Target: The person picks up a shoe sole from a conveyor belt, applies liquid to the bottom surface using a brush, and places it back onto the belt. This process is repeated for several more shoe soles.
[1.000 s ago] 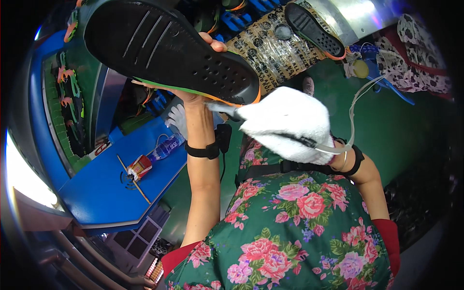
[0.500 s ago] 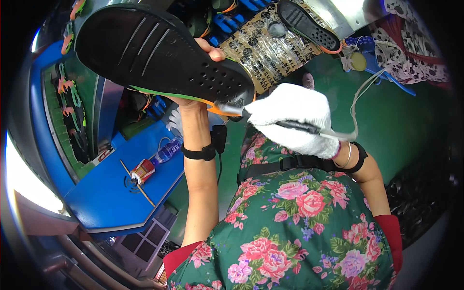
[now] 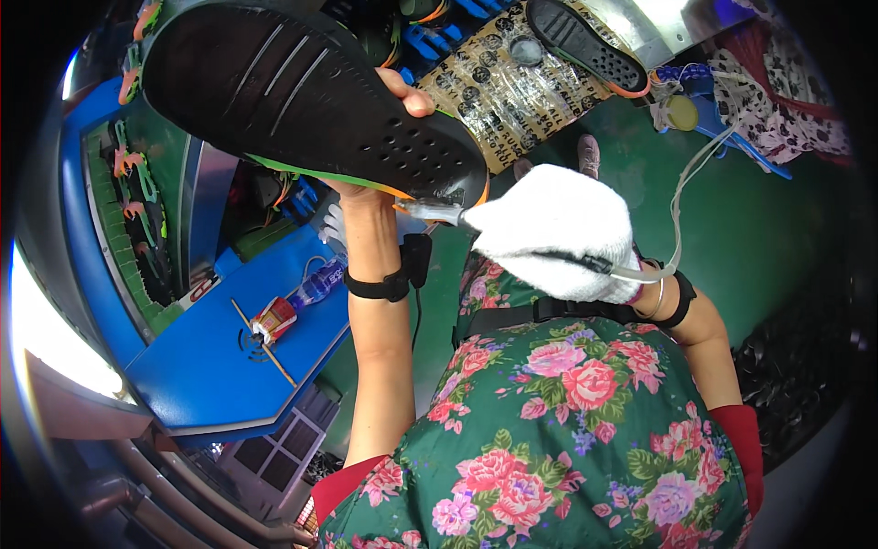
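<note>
Left hand (image 3: 409,96): bare, closed around the large black sole, fingertips over its far edge, the heel of the hand under the near edge; the palm is hidden.
Black sole (image 3: 274,96): in the left hand, raised at the upper left, slotted and dotted face showing, green and orange along its rim.
Right hand (image 3: 553,233): in a white glove, closed on a brush; the glove hides the separate fingers.
Brush (image 3: 432,211): pointing left at the orange end of the sole's near edge; whether the bristles touch cannot be told.
Clear tube (image 3: 678,215): running from the brush's black handle up to the right.
Wrapped box (image 3: 498,114): beyond the sole, carrying a second sole (image 3: 590,46) and a round dish (image 3: 526,51).
Blue counter (image 3: 197,384): at left, with a bottle (image 3: 320,282), a red packet (image 3: 273,320) and a thin stick (image 3: 276,364).
</note>
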Motion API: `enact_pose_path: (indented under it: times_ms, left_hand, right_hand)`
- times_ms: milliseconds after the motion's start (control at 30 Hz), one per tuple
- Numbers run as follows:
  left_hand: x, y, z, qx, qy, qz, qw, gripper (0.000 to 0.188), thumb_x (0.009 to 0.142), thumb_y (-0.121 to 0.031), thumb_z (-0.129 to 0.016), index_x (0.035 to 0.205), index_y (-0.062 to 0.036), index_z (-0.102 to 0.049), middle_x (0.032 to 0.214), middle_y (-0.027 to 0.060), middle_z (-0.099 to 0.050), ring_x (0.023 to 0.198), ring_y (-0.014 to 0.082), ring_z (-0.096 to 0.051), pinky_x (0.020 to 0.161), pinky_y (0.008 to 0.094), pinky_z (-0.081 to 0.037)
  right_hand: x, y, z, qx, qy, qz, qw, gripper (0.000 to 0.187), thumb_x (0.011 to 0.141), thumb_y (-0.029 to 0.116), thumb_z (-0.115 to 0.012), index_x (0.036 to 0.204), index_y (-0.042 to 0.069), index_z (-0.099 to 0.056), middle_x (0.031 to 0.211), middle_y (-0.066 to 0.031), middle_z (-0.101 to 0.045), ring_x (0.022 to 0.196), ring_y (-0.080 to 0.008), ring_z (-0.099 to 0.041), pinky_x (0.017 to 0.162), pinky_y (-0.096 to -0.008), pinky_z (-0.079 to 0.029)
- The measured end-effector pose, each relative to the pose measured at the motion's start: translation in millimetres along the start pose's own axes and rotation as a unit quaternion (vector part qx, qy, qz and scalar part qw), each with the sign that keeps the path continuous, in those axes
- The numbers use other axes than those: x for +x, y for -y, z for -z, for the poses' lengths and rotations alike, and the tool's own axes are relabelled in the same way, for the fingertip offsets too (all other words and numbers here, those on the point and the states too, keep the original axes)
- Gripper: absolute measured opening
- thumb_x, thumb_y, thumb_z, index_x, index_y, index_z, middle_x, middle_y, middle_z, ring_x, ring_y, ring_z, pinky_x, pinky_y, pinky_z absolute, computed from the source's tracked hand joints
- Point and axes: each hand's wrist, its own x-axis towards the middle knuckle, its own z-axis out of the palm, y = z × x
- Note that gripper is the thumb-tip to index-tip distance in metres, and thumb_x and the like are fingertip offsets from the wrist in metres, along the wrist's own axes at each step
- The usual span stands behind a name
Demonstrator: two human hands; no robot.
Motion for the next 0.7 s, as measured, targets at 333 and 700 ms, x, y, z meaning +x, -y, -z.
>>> enact_pose_path:
  times_ms: [333,700]
  left_hand:
    - [-2,2,-2,-0.044,-0.023,0.054,0.997,0.094,0.098,-0.081,-0.052,0.130,0.0071,-0.063,0.119,0.0234,-0.067,0.105,0.0372,-0.071,0.090,0.0464,-0.062]
    - [8,4,3,-0.017,-0.017,0.135,0.991,0.142,0.065,-0.111,-0.029,0.145,0.0034,-0.055,0.114,0.0273,-0.068,0.099,0.0374,-0.072,0.087,0.0484,-0.063]
  right_hand:
    - [0,-9,8,-0.021,-0.047,-0.034,0.998,0.022,0.082,0.001,-0.087,0.103,0.005,-0.083,0.104,-0.0114,-0.083,0.088,-0.0260,-0.077,0.079,-0.0376,-0.061]
    - [0,-18,8,-0.005,-0.015,-0.018,1.000,0.026,0.081,0.001,-0.086,0.106,0.008,-0.084,0.103,-0.0096,-0.083,0.087,-0.0262,-0.077,0.075,-0.0368,-0.061]
